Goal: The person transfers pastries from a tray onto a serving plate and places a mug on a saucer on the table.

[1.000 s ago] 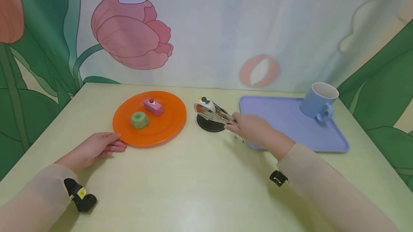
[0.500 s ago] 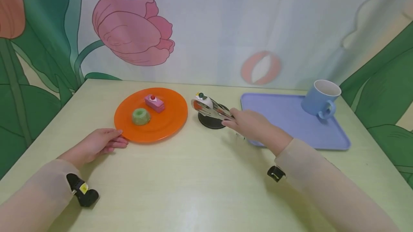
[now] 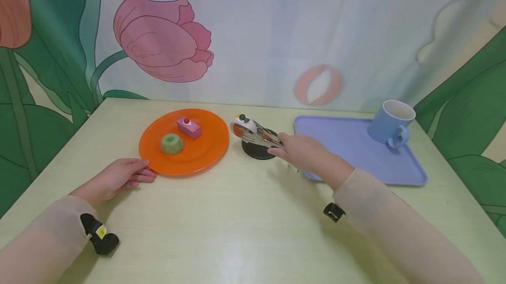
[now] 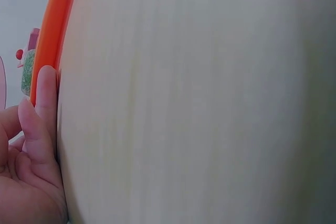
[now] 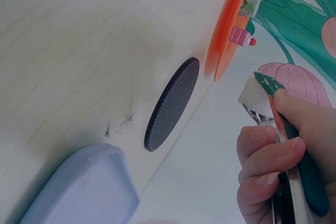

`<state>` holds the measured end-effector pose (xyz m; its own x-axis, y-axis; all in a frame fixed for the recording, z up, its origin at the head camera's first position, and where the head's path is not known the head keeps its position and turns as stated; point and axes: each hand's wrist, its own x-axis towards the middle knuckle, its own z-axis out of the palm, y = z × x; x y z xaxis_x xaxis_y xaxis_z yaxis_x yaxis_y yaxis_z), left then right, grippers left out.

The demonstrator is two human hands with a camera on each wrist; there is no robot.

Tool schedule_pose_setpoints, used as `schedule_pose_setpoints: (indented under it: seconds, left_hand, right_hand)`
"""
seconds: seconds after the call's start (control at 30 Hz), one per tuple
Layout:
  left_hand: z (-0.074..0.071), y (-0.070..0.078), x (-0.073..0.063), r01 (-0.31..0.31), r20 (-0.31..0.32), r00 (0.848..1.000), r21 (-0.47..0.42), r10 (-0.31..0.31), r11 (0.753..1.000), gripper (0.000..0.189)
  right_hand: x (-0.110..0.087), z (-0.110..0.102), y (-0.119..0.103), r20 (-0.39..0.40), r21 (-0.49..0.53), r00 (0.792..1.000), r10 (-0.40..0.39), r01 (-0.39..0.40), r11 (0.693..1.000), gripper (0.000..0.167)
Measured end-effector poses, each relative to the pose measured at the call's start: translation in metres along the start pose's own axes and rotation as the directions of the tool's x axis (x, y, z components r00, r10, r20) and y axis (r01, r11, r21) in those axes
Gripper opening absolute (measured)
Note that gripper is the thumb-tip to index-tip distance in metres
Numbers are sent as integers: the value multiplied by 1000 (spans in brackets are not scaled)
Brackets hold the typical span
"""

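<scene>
My left hand pinches the near-left rim of an orange plate, thumb on top and fingers below the edge. A pink cake slice with a red berry and a green ring-shaped cake sit on the plate. My right hand grips metal tongs whose handles show dark green in the right wrist view. Between the tong ends is a small white cake with a dark topping, held above the table between the plate and a black round coaster.
A lavender tray lies on the right with a blue mug standing at its far right corner. Dark specks mark the table by the tray's left edge. A printed curtain hangs behind the table.
My right hand has moved slightly left, carrying the tongs and the white cake from over the coaster toward the orange plate. The left hand has stayed on the plate rim.
</scene>
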<state>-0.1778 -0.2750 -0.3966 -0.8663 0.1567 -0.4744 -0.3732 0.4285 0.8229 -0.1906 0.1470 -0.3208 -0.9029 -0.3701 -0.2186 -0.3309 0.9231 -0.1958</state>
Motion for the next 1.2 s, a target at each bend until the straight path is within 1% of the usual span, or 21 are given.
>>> schedule_pose_setpoints:
  seconds: [0.33, 0.43, 0.57, 0.73, 0.87, 1.2]
  left_hand:
    - [-1, -4, 1, -3, -1, 1000, -12, 3, 1000, 55]
    - [0, -6, 1, 0, 1, 1000, -13, 0, 1000, 55]
    - [0, -6, 2, -6, -2, 1000, -13, 6, 1000, 55]
    - [0, -6, 2, -10, 3, 1000, -10, 10, 1000, 55]
    - [-1, -4, 1, -2, -5, 1000, -7, 2, 1000, 54]
    - [0, -2, 2, 1, 3, 1000, -13, -1, 1000, 55]
  right_hand:
    - [6, 2, -8, 4, -32, 1000, -14, 14, 999, 48]
    - [8, 4, -9, -5, -41, 1000, -30, 29, 999, 47]
    - [9, 5, -9, -7, -32, 1000, -18, 18, 999, 43]
    - [10, 4, -11, 4, -37, 1000, -18, 18, 999, 43]
    - [12, 3, -14, 8, -39, 1000, -19, 19, 999, 43]
    - [19, 6, -19, 0, -32, 999, -32, 32, 999, 39]
